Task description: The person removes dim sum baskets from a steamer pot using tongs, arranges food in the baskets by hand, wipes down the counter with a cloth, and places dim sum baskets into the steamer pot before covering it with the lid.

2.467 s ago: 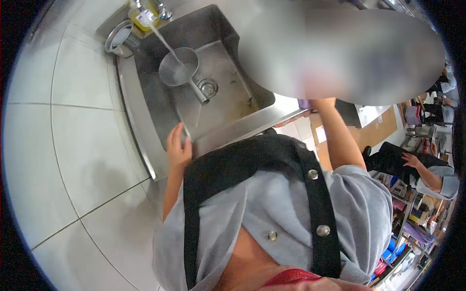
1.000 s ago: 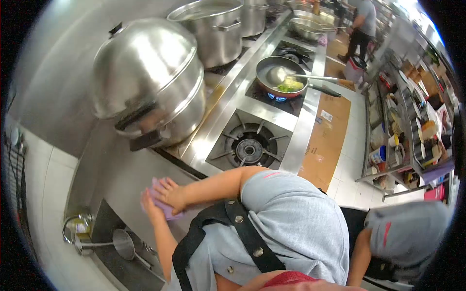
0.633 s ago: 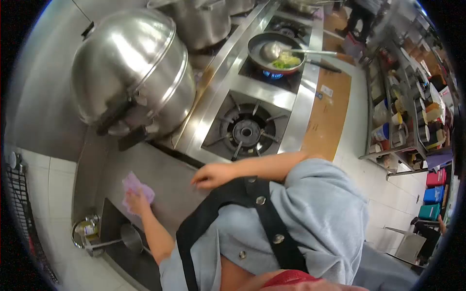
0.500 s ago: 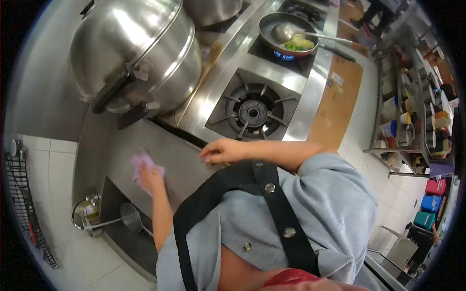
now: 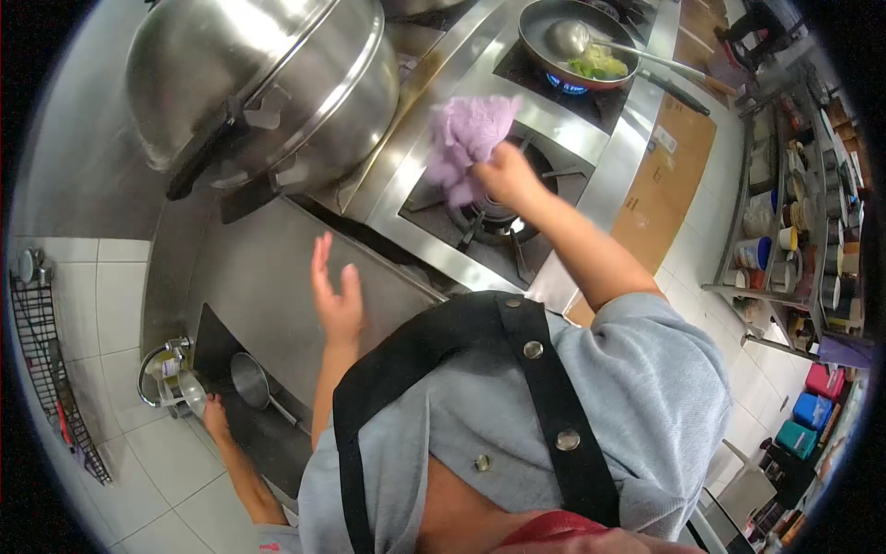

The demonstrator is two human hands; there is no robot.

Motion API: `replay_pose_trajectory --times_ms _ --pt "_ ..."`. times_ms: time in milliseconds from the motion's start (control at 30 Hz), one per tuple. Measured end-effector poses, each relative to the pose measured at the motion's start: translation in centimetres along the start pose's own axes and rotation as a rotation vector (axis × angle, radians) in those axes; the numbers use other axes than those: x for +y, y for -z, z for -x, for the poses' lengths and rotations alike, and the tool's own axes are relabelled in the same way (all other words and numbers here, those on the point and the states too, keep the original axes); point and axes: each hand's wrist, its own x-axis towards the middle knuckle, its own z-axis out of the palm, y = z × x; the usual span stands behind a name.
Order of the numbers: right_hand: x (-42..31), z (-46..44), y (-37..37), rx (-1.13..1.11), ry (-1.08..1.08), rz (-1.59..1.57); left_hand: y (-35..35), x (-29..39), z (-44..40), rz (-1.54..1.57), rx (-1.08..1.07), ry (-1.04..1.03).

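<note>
My right hand [image 5: 506,177] is closed on a bunched purple cloth [image 5: 469,134], held over the unlit gas burner [image 5: 494,220]. The cloth hides part of the burner's grate. Lower left, my left hand [image 5: 338,297] is raised above the steel counter [image 5: 268,277], thumb and fingers apart and nothing in it. Beyond both hands, a frying pan [image 5: 540,46] with yellow and green food sits on a lit burner, a ladle [image 5: 568,39] resting in it.
A large lidded steel pot [image 5: 341,111] stands at upper left. Another person's hand [image 5: 214,415] reaches to the sink area beside a strainer [image 5: 249,379]. Cardboard [image 5: 660,185] lies along the stove's right edge. Shelves [image 5: 784,231] hold containers at far right.
The purple cloth has passed from my left hand on the counter to my right hand over the burner. My left hand is now empty. Another person's arm has entered at lower left.
</note>
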Motion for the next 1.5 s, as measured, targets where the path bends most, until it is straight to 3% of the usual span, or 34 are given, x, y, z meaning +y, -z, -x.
replay_pose_trajectory --times_ms 67,100,167,267,333,400,433,467,533,567,700,800,867,1033,1133,1200,1400,1467,1500 --pt "0.9 -2.7 2.8 0.366 0.499 0.651 0.9 -3.9 2.1 0.246 0.084 0.208" --pt "1.9 -4.8 4.1 0.429 0.508 0.677 1.1 -3.9 2.9 0.249 0.084 0.208" --pt "4.7 -9.4 6.0 0.573 0.519 0.716 1.3 -4.1 4.2 0.205 0.104 0.394" --pt "5.8 -15.6 6.5 0.725 0.453 0.698 1.2 -3.6 4.9 0.14 0.053 0.428" --pt "6.1 -19.2 6.9 0.713 0.448 0.781 0.7 -2.4 4.5 0.115 0.052 0.457" --pt "6.6 -22.9 6.8 0.773 0.417 1.062 0.2 -1.4 4.0 0.091 0.045 0.48" --pt "7.6 -25.1 7.4 0.609 0.22 1.214 0.0 -1.1 3.8 0.049 0.009 0.529" --pt "7.9 -26.0 7.1 0.618 0.216 1.208 0.0 -1.0 3.8 0.006 -0.028 0.576" --pt "8.5 -28.0 6.2 0.521 -0.23 1.03 0.1 -2.2 4.3 0.037 -0.052 0.601" --pt "9.1 -29.4 6.6 0.466 -0.295 1.013 0.2 -2.3 4.5 0.05 -0.12 0.625" --pt "9.8 -30.9 6.6 0.501 -0.31 0.948 0.3 -4.4 4.4 0.042 -0.258 0.642" --pt "9.0 -27.9 6.6 0.401 -0.258 1.014 0.0 -4.0 4.4 -0.011 -0.307 0.603" --pt "10.3 -25.1 5.5 0.411 -0.004 0.983 -0.5 -3.1 4.0 -0.034 -0.298 0.555" --pt "13.3 -17.5 5.7 0.26 0.231 1.008 0.2 0.9 3.1 -0.193 -0.331 0.288" --pt "14.2 -14.5 8.8 0.216 0.239 1.084 1.4 1.7 3.7 -0.192 -0.279 0.214" --pt "13.1 -13.7 10.0 0.294 0.055 1.129 2.0 1.2 4.9 -0.192 -0.245 0.215" --pt "11.4 -22.4 7.7 0.413 -0.145 1.101 2.1 1.5 7.3 -0.231 -0.207 0.304" --pt "11.8 -21.6 6.1 0.406 -0.164 1.098 2.5 1.8 7.9 -0.215 -0.232 0.36" --pt "12.1 -20.5 6.0 0.305 -0.015 1.021 2.4 1.8 7.8 -0.253 -0.211 0.363"
